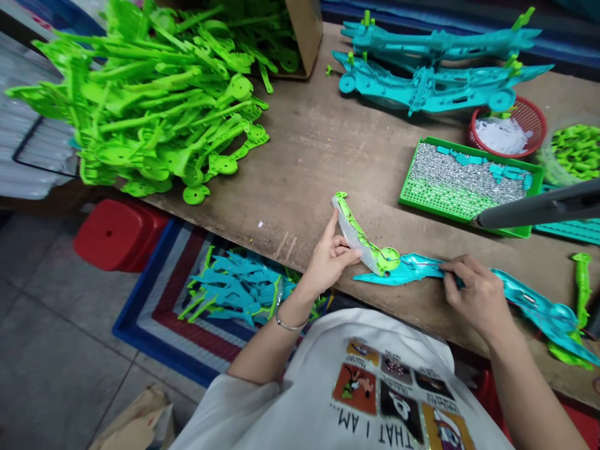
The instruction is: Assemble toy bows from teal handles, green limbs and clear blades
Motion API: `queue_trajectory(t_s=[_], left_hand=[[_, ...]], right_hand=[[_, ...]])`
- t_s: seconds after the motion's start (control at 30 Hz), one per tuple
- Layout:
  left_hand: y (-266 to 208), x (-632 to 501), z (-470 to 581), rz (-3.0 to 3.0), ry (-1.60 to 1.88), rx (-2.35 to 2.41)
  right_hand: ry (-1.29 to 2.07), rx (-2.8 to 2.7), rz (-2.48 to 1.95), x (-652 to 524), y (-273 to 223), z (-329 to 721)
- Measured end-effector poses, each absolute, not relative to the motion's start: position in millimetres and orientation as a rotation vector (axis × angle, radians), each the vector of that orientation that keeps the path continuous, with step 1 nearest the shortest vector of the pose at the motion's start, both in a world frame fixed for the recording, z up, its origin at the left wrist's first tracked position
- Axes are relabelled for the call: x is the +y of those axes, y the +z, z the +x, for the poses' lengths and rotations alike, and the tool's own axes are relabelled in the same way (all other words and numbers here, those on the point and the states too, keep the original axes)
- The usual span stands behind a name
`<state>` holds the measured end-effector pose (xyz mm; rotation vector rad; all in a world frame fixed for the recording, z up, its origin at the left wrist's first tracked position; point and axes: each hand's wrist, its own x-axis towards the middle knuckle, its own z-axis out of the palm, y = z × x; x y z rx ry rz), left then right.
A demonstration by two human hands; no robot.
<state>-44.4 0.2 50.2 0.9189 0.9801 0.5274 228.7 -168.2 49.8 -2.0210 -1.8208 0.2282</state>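
Note:
A long blue plastic bow-shaped shell (pixel 412 270) lies along the table's front edge, its hollow side up. At its left end a bright green arm (pixel 360 234) with a round disc is joined to it and points up and away. A translucent whitish strip (pixel 349 230) runs along that arm. My left hand (pixel 330 259) is closed around the strip and the arm, thumb and fingers on either side. My right hand (pixel 478 294) grips the middle of the blue shell with bent fingers, which hide that part. A thin dark line runs along the shell. Another green arm (pixel 582 287) is at the right end.
A large heap of green arms (pixel 159 106) fills the back left beside a cardboard box (pixel 307 37). Blue shells (pixel 422 87) lie at the back right. A green tray (pixel 450 200) holds screws; a grey bar (pixel 539 206) crosses above its corner. A blue-rimmed crate (pixel 140 312) stands below.

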Motion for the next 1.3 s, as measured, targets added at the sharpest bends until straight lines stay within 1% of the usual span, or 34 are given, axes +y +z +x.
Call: queue_trajectory(t_s=[0.2,0.37,0.57,0.7,0.77,0.87,0.93,1.1,1.2,1.3], left_hand=[[46.7,3.4,-49.6,1.085,0.486,0.993],[48.3,8.8,-54.4,1.485,0.383,1.080],[69.2,9.4,-51.9,2.138,0.229,1.314],[85.7,24.4,-53.7,2.361,0.137,1.358],[89.5,52.1,-54.5,2.416,0.209,1.332],[84.9,126.4,-48.6,2.471,0.556,1.395],[76.2,190.6,-39.2,2.456,0.670,1.485],[53.0,331.7,-14.2,2.201,0.642,1.822],[46.0,373.1,-5.8,2.058,0.550,1.984],[43.4,386.0,-1.2,2.032,0.569,2.031]], right_hand=[[0.225,-1.829,-2.010,-167.5,50.2,228.2],[0.196,-1.849,-1.960,-170.4,43.3,232.4],[0.171,-1.871,-1.919,-173.0,34.6,236.8],[0.148,-1.891,-1.918,-172.6,34.1,236.9],[0.143,-1.897,-1.918,-172.5,34.6,236.9],[0.138,-1.904,-1.923,-172.6,35.9,236.5],[0.141,-1.909,-1.924,-172.7,37.0,235.9],[0.152,-1.901,-1.897,-171.8,38.9,233.9],[0.157,-1.886,-1.898,-171.8,38.7,233.3],[0.185,-1.882,-1.925,-173.2,38.4,233.6]])
